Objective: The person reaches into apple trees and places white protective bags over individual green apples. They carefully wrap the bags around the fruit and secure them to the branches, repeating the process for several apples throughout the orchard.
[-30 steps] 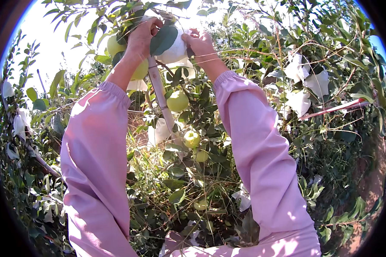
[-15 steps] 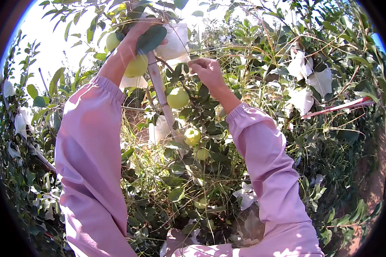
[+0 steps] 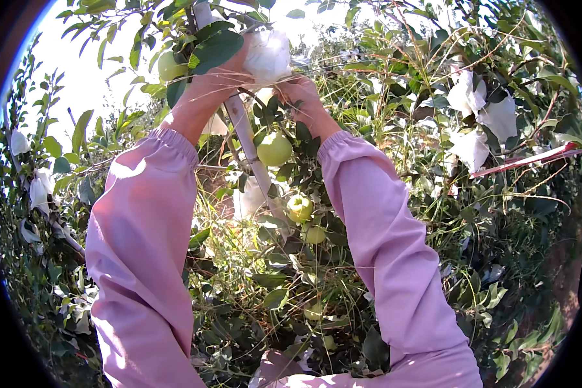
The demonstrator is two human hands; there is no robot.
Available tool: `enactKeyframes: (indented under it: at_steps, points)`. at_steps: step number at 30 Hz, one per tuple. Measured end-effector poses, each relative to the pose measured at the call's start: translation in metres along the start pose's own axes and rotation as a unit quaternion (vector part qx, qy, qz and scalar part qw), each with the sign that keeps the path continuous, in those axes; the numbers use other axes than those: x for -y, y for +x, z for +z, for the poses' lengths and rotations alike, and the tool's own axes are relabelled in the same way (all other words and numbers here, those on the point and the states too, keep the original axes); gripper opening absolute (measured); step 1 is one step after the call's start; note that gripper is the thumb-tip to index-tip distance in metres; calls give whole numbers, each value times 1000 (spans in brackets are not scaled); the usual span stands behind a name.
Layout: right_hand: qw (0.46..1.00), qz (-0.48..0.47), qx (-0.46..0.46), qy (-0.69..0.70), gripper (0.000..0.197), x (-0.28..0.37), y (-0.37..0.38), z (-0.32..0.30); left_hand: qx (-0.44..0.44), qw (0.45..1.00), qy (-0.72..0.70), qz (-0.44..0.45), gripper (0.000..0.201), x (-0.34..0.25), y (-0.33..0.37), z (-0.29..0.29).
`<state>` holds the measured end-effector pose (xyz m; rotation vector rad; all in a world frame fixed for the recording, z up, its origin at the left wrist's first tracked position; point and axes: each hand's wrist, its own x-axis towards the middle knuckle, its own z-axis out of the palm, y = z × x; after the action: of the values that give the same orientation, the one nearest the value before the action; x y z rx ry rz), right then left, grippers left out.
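A white fruit bag [image 3: 269, 57] hangs high in the middle, among apple leaves. My left hand [image 3: 218, 79] grips its left side; a large dark leaf [image 3: 217, 50] and the bag cover part of the fingers. At the bag's lower right edge, the bent fingers of my right hand [image 3: 301, 98] are closed on the bag. Just below the hands hangs a green apple [image 3: 275, 149]. Another green apple [image 3: 171, 66] is left of my left hand. Whether the bag has an apple inside is hidden.
A pale slanting trunk [image 3: 242, 132] passes between my forearms. Lower down hang more green apples [image 3: 299, 208]. White bags [image 3: 470, 149] hang in foliage to the right, near a reddish bar [image 3: 530, 159]. Other white bags [image 3: 40, 189] hang at far left. Thin dry stems cross before my hands.
My left hand has come down and right against the bag. My right hand has moved left and up, closer to it. An apple beside my left wrist is now hidden.
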<state>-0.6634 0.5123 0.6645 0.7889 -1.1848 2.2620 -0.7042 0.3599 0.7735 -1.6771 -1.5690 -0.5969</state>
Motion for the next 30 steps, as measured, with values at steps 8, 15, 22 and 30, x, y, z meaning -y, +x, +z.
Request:
enactKeyframes:
  at_steps: [8, 15, 22, 30]
  points:
    - [935, -158, -143, -284, 14, -2, 11, 3, 52, 937, 342, 44, 59, -21, -10, -24]
    - [977, -48, -96, -182, 18, -7, -3, -10, 28, 997, 77, -7, 45, -23, 1, -12]
    - [761, -332, -167, -532, 31, 49, -37, 18, 23, 999, 0, -39, 33, -29, -2, -21]
    - [877, -212, -33, -430, 28, 84, 39, 9, 36, 945, 324, 30, 12, -62, 23, -28]
